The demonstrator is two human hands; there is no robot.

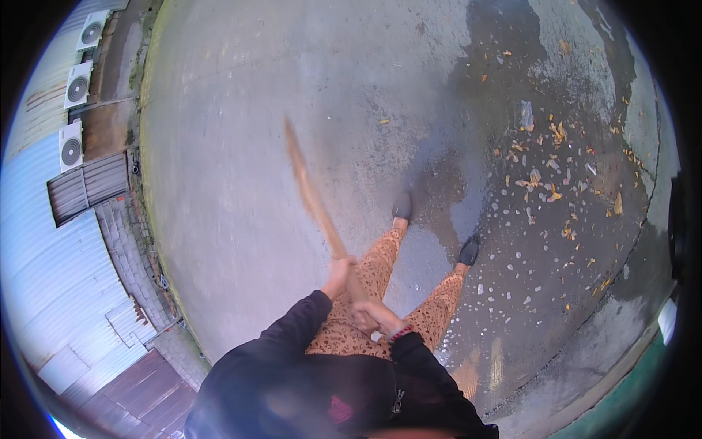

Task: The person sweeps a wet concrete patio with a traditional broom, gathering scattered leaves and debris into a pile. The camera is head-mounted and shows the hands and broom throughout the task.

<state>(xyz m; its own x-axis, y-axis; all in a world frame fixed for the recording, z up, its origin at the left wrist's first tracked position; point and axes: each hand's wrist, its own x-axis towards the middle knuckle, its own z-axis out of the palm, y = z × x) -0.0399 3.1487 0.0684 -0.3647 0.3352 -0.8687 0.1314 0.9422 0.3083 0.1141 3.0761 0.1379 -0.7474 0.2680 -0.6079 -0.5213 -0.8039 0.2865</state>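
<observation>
A long tan-brown broom (313,197) slants from my lap up and to the left over the wet ground; motion blurs its far, tapering end, and I cannot tell whether it touches the ground. My left hand (340,276) is wrapped round its shaft. Lower down and closer to my body, my right hand (377,319) closes on the same shaft near its end, with a beaded bracelet (401,334) at the wrist. Something small and white (376,336) shows just under the right hand.
Yellow-brown leaves (559,135) and litter, with a clear plastic piece (526,117), lie scattered on the wet concrete (241,110) to the right. My feet in dark shoes (402,207) stand apart. Along the left edge run metal sheets (44,285) and several outdoor air-conditioner units (71,146).
</observation>
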